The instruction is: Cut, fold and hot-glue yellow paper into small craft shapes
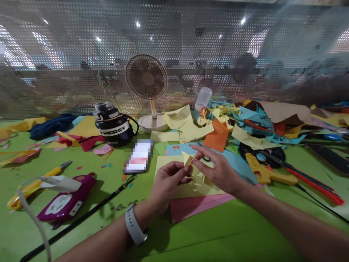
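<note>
Left hand (170, 176): fingers clamped on small, folded pale-yellow paper piece (186, 157). Right hand (219, 169): fingers slightly apart, apparently touching it. Handling calls for light pressure.

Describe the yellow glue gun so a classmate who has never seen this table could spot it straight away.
On the green table, start at the person's right hand and look right to the round black dish. The glue gun lies at its near edge. It is chunky and yellow, with a black cord, unlike the slim red-and-black tool beside it.
</note>
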